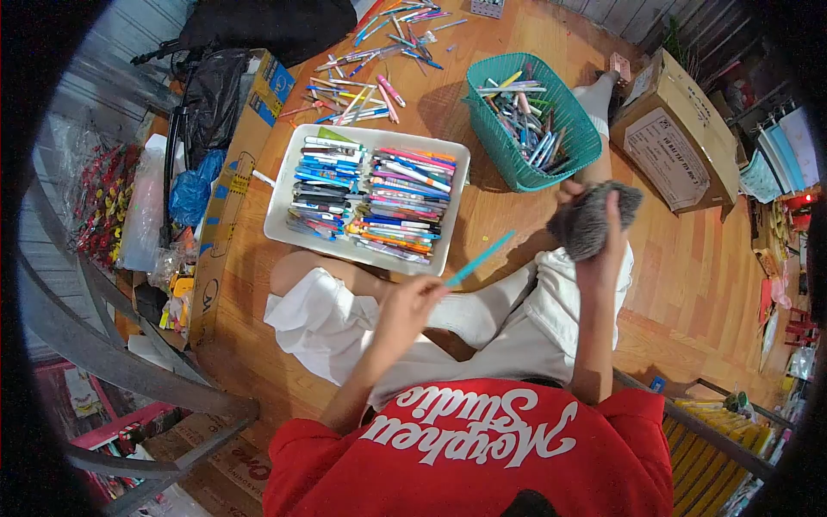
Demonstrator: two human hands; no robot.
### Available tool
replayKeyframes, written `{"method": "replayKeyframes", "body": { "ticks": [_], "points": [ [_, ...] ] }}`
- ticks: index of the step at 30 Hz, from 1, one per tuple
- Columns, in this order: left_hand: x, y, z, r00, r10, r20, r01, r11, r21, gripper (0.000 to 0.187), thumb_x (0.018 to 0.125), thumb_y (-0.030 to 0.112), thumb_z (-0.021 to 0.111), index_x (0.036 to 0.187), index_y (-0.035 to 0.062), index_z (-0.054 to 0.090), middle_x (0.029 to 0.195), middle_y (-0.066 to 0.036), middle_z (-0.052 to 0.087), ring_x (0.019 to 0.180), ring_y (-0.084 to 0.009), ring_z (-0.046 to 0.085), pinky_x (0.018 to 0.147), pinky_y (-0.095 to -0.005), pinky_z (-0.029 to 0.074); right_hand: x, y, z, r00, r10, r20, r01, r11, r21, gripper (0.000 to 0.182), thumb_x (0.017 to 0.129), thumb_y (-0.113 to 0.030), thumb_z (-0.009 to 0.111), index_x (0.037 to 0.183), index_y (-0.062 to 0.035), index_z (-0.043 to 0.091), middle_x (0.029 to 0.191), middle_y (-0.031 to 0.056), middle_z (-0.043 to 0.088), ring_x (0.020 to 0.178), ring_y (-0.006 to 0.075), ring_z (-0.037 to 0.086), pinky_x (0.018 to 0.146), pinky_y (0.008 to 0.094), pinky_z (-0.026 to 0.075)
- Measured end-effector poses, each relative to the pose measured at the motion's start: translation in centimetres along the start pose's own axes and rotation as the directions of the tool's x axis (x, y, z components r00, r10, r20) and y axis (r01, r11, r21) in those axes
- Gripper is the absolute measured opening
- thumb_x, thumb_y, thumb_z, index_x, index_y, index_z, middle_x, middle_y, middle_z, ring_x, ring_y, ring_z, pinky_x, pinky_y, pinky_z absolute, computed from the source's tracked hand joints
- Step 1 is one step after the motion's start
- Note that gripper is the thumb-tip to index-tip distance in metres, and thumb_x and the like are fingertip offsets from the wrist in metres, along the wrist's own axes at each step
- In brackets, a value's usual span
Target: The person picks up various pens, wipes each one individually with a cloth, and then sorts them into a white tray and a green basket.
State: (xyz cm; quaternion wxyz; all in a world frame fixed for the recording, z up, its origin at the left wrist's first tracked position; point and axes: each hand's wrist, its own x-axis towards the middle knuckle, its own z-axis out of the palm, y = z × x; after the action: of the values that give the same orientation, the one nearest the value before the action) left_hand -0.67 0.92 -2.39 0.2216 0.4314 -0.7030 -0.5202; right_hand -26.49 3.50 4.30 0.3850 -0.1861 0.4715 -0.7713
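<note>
On the wooden floor (689, 284) before the seated person lies a white tray (280, 202) packed with pens, with a green basket (517, 172) of pens well apart to its right. Nearer, the right hand (603, 250) grips a grey cloth (586, 220); the left hand (409, 306) pinches a blue pen (481, 258).

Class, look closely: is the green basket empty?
No: the green basket holds a loose heap of pens in mixed colours.
</note>
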Motion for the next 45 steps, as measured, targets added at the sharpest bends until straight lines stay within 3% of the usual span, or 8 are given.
{"method": "replayKeyframes", "body": {
  "ticks": [9, 20, 26, 30, 33, 38, 41, 45],
  "points": [
    [14.5, -9.2, -8.6, 0.880, 0.475, -0.006, -0.369, 0.692, 0.620, 0.012, 0.082, 0.011, 0.060, 0.089, 0.0024, 0.064, 0.090, -0.010, 0.061, 0.087, -0.0286, 0.058, 0.079, -0.0376, 0.042, -0.8, -0.9, -3.9, 0.999, 0.035, -0.037, -0.037, 0.997, -0.068, 0.030, 0.096, -0.027, 0.043, 0.102, 0.0023, 0.048, 0.094, 0.0223, 0.063, 0.082, 0.0263, 0.064, 0.069, 0.0337, 0.053],
    [17.3, -11.2, -7.2, 0.857, 0.515, -0.027, -0.385, 0.673, 0.632, 0.026, 0.081, 0.015, 0.063, 0.106, 0.0104, 0.061, 0.107, -0.006, 0.053, 0.101, -0.0255, 0.050, 0.088, -0.0426, 0.036, 1.7, 0.0, -6.7, 0.999, -0.031, -0.038, 0.015, 0.928, -0.373, 0.026, 0.092, -0.019, 0.053, 0.107, 0.0028, 0.052, 0.095, 0.0160, 0.064, 0.087, 0.0216, 0.063, 0.078, 0.0315, 0.050],
    [15.0, -10.2, -3.3, 0.852, 0.519, -0.074, -0.356, 0.677, 0.644, 0.039, 0.088, 0.022, 0.056, 0.123, 0.0073, 0.050, 0.129, -0.013, 0.045, 0.121, -0.0329, 0.040, 0.106, -0.0488, 0.025, 13.6, 0.9, -6.1, 0.940, -0.140, 0.312, 0.336, 0.543, -0.770, 0.028, 0.083, -0.017, 0.063, 0.104, 0.0017, 0.059, 0.091, 0.0105, 0.066, 0.087, 0.0200, 0.062, 0.078, 0.0320, 0.047],
    [14.6, -9.7, -2.9, 0.818, 0.563, -0.112, -0.343, 0.636, 0.691, 0.037, 0.089, 0.021, 0.054, 0.123, 0.0072, 0.049, 0.128, -0.014, 0.045, 0.121, -0.0324, 0.039, 0.104, -0.0487, 0.027, 22.9, 5.5, -5.5, 0.824, -0.066, 0.563, 0.526, -0.280, -0.803, 0.020, 0.079, -0.013, 0.060, 0.093, 0.0006, 0.062, 0.096, 0.0183, 0.065, 0.087, 0.0336, 0.063, 0.073, 0.0393, 0.051],
    [14.7, -11.0, -4.0, 0.825, 0.523, -0.215, -0.312, 0.737, 0.600, 0.035, 0.089, 0.018, 0.053, 0.122, 0.0061, 0.050, 0.126, -0.014, 0.046, 0.119, -0.0333, 0.041, 0.101, -0.0465, 0.030, 24.5, 8.9, -7.3, 0.832, 0.107, 0.544, 0.505, -0.553, -0.663, 0.013, 0.079, -0.009, 0.055, 0.086, -0.0018, 0.063, 0.093, 0.0176, 0.065, 0.082, 0.0314, 0.065, 0.069, 0.0412, 0.053],
    [14.5, -10.6, -4.5, 0.780, 0.515, -0.356, -0.292, 0.803, 0.520, 0.031, 0.089, 0.014, 0.053, 0.118, 0.0021, 0.051, 0.120, -0.015, 0.050, 0.113, -0.0326, 0.045, 0.095, -0.0429, 0.036, 23.1, 8.0, -7.2, 0.874, 0.248, 0.417, 0.476, -0.609, -0.635, 0.011, 0.075, -0.007, 0.057, 0.084, -0.0076, 0.063, 0.091, 0.0152, 0.063, 0.084, 0.0300, 0.064, 0.068, 0.0409, 0.051],
    [14.8, -10.5, -4.4, 0.787, 0.504, -0.357, -0.276, 0.804, 0.526, 0.030, 0.089, 0.013, 0.053, 0.117, 0.0022, 0.052, 0.117, -0.015, 0.052, 0.111, -0.0325, 0.047, 0.094, -0.0414, 0.038, 22.3, 4.2, -7.7, 0.729, 0.121, 0.674, 0.548, -0.693, -0.468, 0.014, 0.078, -0.009, 0.053, 0.086, -0.0095, 0.064, 0.087, 0.0086, 0.062, 0.080, 0.0285, 0.065, 0.071, 0.0424, 0.051],
    [14.6, -9.8, -4.0, 0.794, 0.495, -0.354, -0.299, 0.825, 0.480, 0.028, 0.090, 0.013, 0.052, 0.115, 0.0013, 0.053, 0.119, -0.015, 0.052, 0.111, -0.0325, 0.048, 0.093, -0.0412, 0.038, 14.7, -4.5, -2.9, 0.676, -0.120, 0.727, 0.636, -0.405, -0.657, 0.018, 0.067, 0.002, 0.058, 0.085, -0.0022, 0.059, 0.085, 0.0158, 0.058, 0.083, 0.0322, 0.061, 0.071, 0.0432, 0.047]
  ]
}}
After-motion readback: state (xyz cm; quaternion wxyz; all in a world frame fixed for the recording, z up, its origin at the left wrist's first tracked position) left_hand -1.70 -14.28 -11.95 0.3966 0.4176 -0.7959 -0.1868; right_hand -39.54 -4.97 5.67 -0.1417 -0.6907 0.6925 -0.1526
